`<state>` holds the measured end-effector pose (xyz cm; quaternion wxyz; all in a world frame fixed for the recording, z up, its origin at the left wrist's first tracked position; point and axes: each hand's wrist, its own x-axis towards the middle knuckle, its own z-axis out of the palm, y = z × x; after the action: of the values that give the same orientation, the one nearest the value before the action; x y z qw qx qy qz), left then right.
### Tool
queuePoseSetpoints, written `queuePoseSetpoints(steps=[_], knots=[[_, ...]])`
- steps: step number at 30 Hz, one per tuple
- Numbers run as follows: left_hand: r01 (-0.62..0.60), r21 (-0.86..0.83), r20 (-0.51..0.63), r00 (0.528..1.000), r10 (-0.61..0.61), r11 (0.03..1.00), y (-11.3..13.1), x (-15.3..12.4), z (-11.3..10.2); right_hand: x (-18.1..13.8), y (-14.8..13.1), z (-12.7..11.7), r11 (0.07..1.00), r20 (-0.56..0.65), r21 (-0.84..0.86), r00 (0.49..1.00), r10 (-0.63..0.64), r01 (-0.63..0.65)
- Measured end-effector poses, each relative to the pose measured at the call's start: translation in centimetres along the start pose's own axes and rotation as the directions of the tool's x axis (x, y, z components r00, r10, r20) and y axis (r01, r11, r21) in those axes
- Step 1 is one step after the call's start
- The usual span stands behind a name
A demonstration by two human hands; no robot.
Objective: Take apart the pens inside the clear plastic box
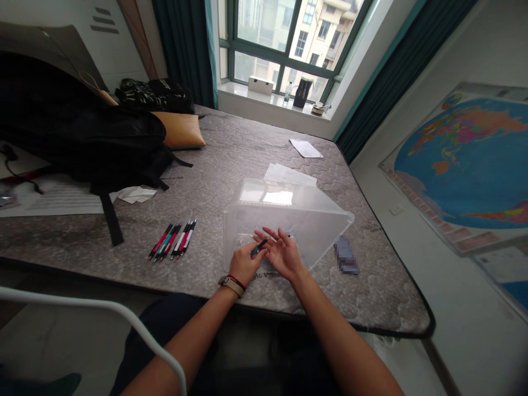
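Observation:
My left hand (244, 263), with a watch and a red band at its wrist, grips a dark pen with a teal part (259, 247). The pen's tip points up and right, toward the palm of my right hand (284, 257). That hand is turned palm up with its fingers apart, close beside the pen; whether it touches the pen I cannot tell. Both hands are at the open front of a clear plastic box (317, 220) lying on its side. Small things inside the box are mostly hidden by my hands. Several pens (172, 240) in red, teal and white lie in a row to the left.
A grey mattress (231, 143) bears everything. Papers (291, 175) lie behind the box, and a blurred-out phone-like object (346, 256) sits to its right. A black backpack (82, 137) and a tan cushion (181, 129) are at the left. A white curved tube (103, 305) crosses the lower left.

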<state>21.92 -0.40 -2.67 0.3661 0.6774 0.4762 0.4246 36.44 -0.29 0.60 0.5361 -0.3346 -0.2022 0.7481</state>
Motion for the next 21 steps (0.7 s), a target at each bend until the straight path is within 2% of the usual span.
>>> queuePoseSetpoints(steps=[4, 8, 10, 13, 16, 21], knots=[[0.027, -0.019, -0.004, 1.0, -0.027, 0.999, -0.1, 0.1, 0.0, 0.2, 0.3, -0.5, 1.0, 0.017, -0.015, 1.0, -0.001, 0.001], [0.055, -0.124, -0.061, 0.996, -0.063, 0.991, -0.2, 0.4, -0.1, 0.7, 0.8, -1.8, 0.99, -0.056, -0.143, 0.998, -0.024, 0.016], [0.069, -0.155, -0.073, 0.994, -0.081, 0.986, -0.2, 0.5, -0.2, 0.8, 1.0, -2.3, 0.972, -0.07, -0.226, 0.996, 0.051, -0.065], [0.073, -0.169, -0.054, 0.995, -0.084, 0.983, -0.2, 0.6, -0.2, 0.8, 1.0, -2.7, 0.941, -0.029, -0.276, 0.981, 0.193, -0.194], [0.06, -0.161, -0.039, 0.997, -0.067, 0.985, -0.1, 0.5, -0.3, 0.7, 0.8, -2.7, 0.935, -0.004, -0.287, 0.977, 0.214, -0.207], [0.066, -0.055, -0.032, 0.997, -0.068, 0.996, 0.3, 0.4, -0.5, 0.7, 0.4, -3.0, 0.937, 0.05, -0.282, 0.972, 0.228, -0.205]])
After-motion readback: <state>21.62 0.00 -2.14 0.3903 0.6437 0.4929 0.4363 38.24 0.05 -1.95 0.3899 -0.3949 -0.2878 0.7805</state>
